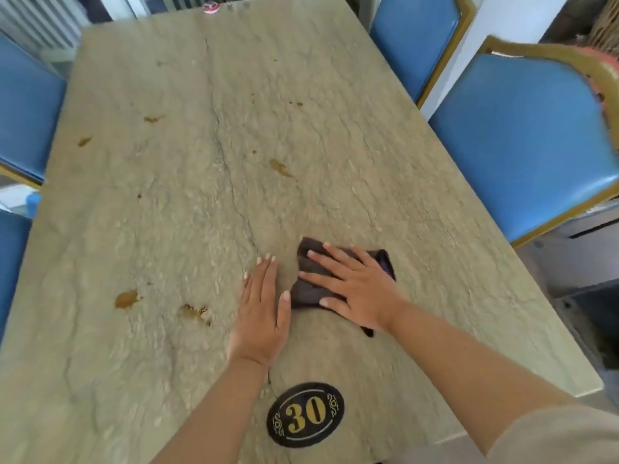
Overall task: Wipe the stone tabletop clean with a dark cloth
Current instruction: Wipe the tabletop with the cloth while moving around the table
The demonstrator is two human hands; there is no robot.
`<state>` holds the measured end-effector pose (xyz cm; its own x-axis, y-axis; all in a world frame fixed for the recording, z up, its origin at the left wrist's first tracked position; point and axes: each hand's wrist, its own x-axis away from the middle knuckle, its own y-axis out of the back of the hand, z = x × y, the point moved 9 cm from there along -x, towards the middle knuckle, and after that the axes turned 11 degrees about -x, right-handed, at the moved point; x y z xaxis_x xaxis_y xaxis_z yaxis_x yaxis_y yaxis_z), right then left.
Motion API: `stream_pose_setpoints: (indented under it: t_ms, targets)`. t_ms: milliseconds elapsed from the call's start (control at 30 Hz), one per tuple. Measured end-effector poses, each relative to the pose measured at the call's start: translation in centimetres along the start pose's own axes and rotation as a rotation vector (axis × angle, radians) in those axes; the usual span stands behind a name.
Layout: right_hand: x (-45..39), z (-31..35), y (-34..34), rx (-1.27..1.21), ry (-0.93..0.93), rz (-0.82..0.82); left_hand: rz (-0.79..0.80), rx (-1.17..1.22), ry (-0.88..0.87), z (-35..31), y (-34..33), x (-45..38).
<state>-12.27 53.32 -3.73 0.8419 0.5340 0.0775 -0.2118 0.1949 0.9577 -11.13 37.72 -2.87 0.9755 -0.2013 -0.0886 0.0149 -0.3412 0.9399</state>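
A folded dark cloth (306, 291) lies on the beige stone tabletop (187, 202), near its front right part. My right hand (351, 284) presses flat on the cloth with fingers spread and straight. My left hand (263, 313) lies flat on the bare stone just left of the cloth, its thumb touching the cloth's edge. Brown stains mark the stone: one (125, 299) at the left front, a crumbly one (194, 312) beside my left hand, one (280, 168) in the middle, and smaller ones farther back.
A black oval plaque with a gold "30" (305, 414) is fixed at the table's front edge. Blue padded chairs (522, 139) stand on the right, others (28, 105) on the left. A small pink round object (210, 7) sits at the far edge.
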Motion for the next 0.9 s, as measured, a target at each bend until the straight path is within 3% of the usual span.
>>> stream_pose_setpoints:
  t_ms: [100,167,233,333,400,467,533,600,633,700,800,867,900]
  targets:
    - [-3.2,-7.6,2.8,-0.064,-0.544,-0.143,0.038,-0.015,0.005,-0.2,-0.2,0.1]
    - [-5.7,-7.9,3.0,-0.115,-0.729,-0.161,0.04,-0.007,0.008,-0.3,-0.1,0.2]
    - [-8.3,-4.4,2.5,-0.093,-0.579,-0.124,0.016,0.034,0.019,-0.3,0.2,0.2]
    - [-6.8,2.7,0.6,-0.02,-0.005,-0.033,-0.008,0.12,0.052,0.0,0.6,0.3]
    - [-4.9,2.3,0.6,-0.01,0.242,0.053,-0.008,0.112,0.055,0.0,0.6,0.3]
    - [-5.4,-2.0,1.4,0.037,0.138,0.049,0.011,0.059,0.04,-0.2,0.4,0.3]
    - [-6.7,-6.9,3.0,0.012,-0.239,-0.054,0.027,0.025,0.027,-0.4,0.2,0.3]
    - [-7.5,-7.3,3.0,-0.067,-0.522,-0.115,0.026,0.03,0.026,-0.4,0.2,0.2]
    - [-7.6,-5.6,2.5,-0.078,-0.553,-0.115,0.021,0.046,0.022,-0.4,0.2,0.2]
    - [-6.9,-0.3,1.3,-0.037,-0.414,-0.091,0.0,0.101,0.015,-0.5,0.3,0.2]
    - [-1.8,6.1,-0.5,-0.038,0.004,-0.013,-0.032,0.148,0.0,-0.5,0.7,0.3]
    - [2.2,6.5,-1.2,-0.027,0.24,0.081,-0.038,0.12,-0.017,-0.6,0.7,0.3]
    - [3.4,5.1,-1.3,0.005,0.254,0.099,-0.036,0.1,-0.023,-0.6,0.7,0.3]
